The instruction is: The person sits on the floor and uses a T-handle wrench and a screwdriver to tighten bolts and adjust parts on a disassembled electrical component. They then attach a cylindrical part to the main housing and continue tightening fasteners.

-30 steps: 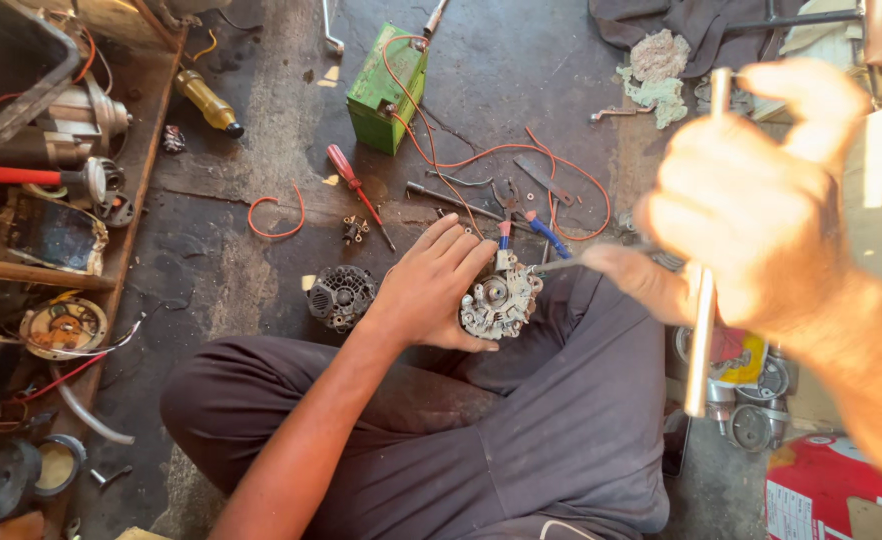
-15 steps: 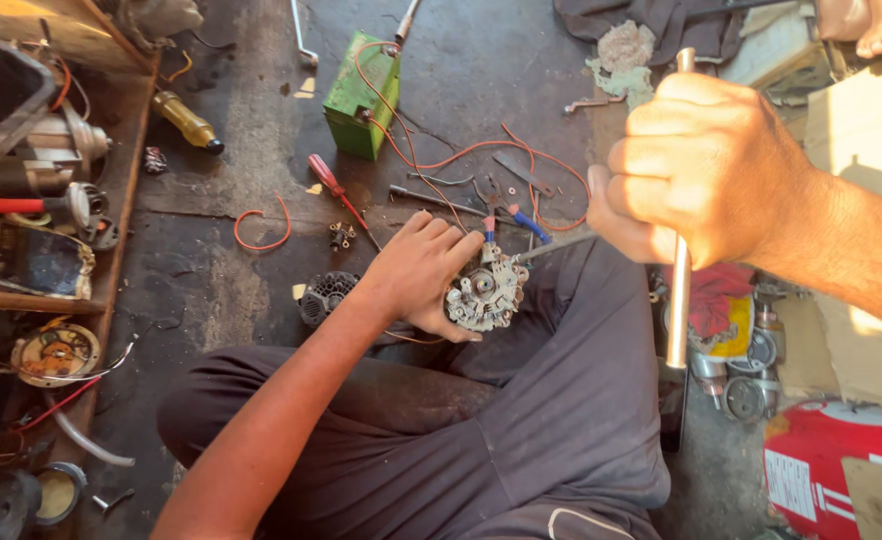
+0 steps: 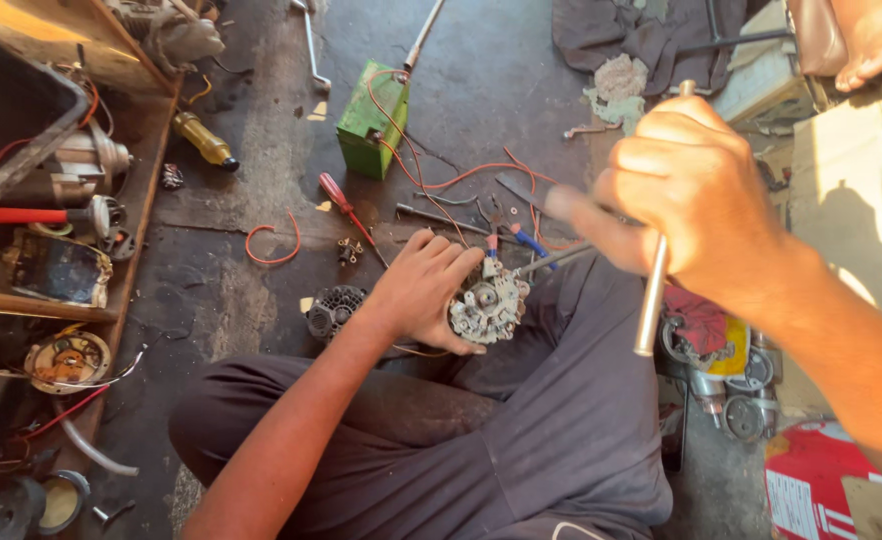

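My left hand (image 3: 423,291) grips a round grey metal alternator part (image 3: 488,306) and holds it down on my knee. My right hand (image 3: 683,190) is raised close to the camera, its fingers closed around a long steel T-bar tool (image 3: 650,307) whose shaft hangs down past the fist. A thin rod (image 3: 553,259) runs from that hand down to the top of the part. A dark finned housing (image 3: 334,311) lies on the floor just left of my left wrist.
A green battery (image 3: 372,120) with red wires (image 3: 439,180) sits on the concrete floor ahead, with a red-handled screwdriver (image 3: 342,199) and pliers nearby. Wooden shelves (image 3: 126,260) with motor parts line the left. Boxes, rags and another person's foot (image 3: 866,45) are at right.
My right hand with the T-bar tool has shifted a little left and lower in view. My left hand stays on the alternator part.
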